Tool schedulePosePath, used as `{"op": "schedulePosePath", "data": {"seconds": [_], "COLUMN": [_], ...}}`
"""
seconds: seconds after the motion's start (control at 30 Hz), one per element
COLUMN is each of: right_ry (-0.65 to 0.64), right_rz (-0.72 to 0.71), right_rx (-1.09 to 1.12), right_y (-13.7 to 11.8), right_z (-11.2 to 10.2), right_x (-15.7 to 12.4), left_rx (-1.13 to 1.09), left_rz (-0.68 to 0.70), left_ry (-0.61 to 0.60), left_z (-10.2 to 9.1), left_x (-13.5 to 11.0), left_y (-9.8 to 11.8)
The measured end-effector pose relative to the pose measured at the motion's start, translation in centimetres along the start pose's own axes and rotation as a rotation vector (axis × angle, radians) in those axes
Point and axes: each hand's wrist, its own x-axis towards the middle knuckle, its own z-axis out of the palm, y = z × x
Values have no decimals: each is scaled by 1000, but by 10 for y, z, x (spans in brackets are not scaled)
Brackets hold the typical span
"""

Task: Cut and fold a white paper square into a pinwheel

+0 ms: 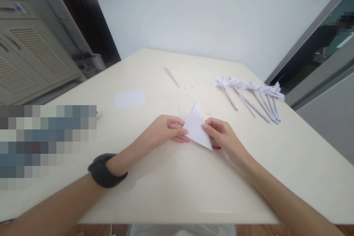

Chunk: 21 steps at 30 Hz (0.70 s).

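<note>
A white paper folded into a triangle is held just above the cream table, its tip pointing away from me. My left hand pinches its left edge, fingers closed on the paper. My right hand pinches the right edge. A small red object shows under my right hand; I cannot make out what it is. A dark band sits on my left wrist.
Several folded white paper pieces with long stems lie at the right rear of the table. A flat white sheet lies at the left, a thin paper strip and small scraps behind. A louvred cabinet stands at the left.
</note>
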Motion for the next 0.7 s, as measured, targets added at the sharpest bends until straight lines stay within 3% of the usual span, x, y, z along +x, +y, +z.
{"op": "schedulePosePath", "data": {"seconds": [0.27, 0.7], "right_ry": [97, 121], "right_rz": [-23, -94], "right_rx": [-96, -161], "right_y": [-1, -1], "right_z": [-2, -1], "right_x": [0, -1], "left_rx": [-9, -8], "left_rz": [-17, 1], "left_ry": [11, 49], "left_z": [2, -3], "left_x": [-3, -1], "left_y": [6, 3]}}
